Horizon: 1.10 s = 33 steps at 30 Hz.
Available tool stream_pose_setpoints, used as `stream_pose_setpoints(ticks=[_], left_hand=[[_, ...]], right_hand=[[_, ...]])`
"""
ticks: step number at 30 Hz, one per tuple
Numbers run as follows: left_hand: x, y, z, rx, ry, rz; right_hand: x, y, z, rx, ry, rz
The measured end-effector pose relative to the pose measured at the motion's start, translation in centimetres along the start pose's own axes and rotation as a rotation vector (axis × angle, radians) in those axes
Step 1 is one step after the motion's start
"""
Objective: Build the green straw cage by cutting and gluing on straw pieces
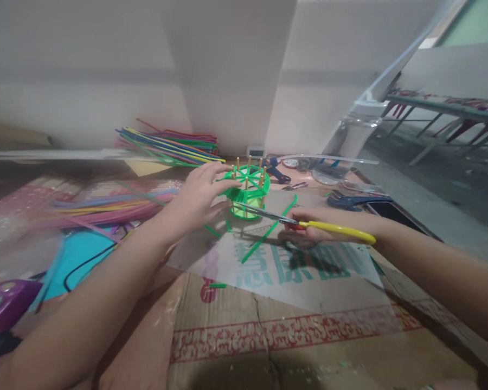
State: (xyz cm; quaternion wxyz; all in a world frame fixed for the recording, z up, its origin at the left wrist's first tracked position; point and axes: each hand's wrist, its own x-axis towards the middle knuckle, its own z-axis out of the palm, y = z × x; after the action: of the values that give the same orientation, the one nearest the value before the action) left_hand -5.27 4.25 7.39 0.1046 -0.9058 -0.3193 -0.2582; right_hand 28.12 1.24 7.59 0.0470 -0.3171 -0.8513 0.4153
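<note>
In the head view a small round green craft frame (248,189) with several upright wooden sticks stands on a white printed sheet. My left hand (205,192) grips its left side, thumb and fingers bent against it. My right hand (309,225) is closed on a pair of scissors (337,231) with yellow handles. Their blades point left and reach across the frame's lower part; whether they touch it I cannot tell. A green pipe cleaner (268,230) lies slanted on the sheet beneath the blades, and a short cut green piece (218,285) lies nearer me.
Coloured pipe cleaners (171,145) lie in a bundle at the back. A purple glue gun (12,303) is at the lower left, near a blue sheet (81,254). Right of the frame are blue-handled pliers (344,200), a phone (398,215) and a clear plastic container (350,141).
</note>
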Motion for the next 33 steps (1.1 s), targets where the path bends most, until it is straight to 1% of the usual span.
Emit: stream_pose_setpoints(ticks=[5, 8, 12, 21, 28, 33], left_hand=[[-0.1, 0.0, 0.2, -0.023, 0.002, -0.024], [-0.1, -0.1, 0.4, -0.023, 0.007, -0.017], [0.0, -0.1, 0.4, -0.014, 0.000, -0.020], [0.1, 0.1, 0.4, 0.010, -0.007, -0.011], [0.1, 0.1, 0.3, -0.001, -0.005, -0.019], [0.0, 0.1, 0.3, -0.031, -0.009, -0.023]], right_hand=[[0.4, -0.9, 0.3, 0.021, 0.004, 0.052], [0.6, -0.8, 0.4, 0.013, 0.019, 0.038], [0.8, -0.5, 0.4, 0.064, 0.008, 0.044], [1.0, -1.5, 0.6, 0.145, 0.012, 0.106], [0.9, -1.6, 0.7, 0.183, 0.020, 0.097], [0.9, -0.9, 0.9, 0.287, 0.014, 0.169]])
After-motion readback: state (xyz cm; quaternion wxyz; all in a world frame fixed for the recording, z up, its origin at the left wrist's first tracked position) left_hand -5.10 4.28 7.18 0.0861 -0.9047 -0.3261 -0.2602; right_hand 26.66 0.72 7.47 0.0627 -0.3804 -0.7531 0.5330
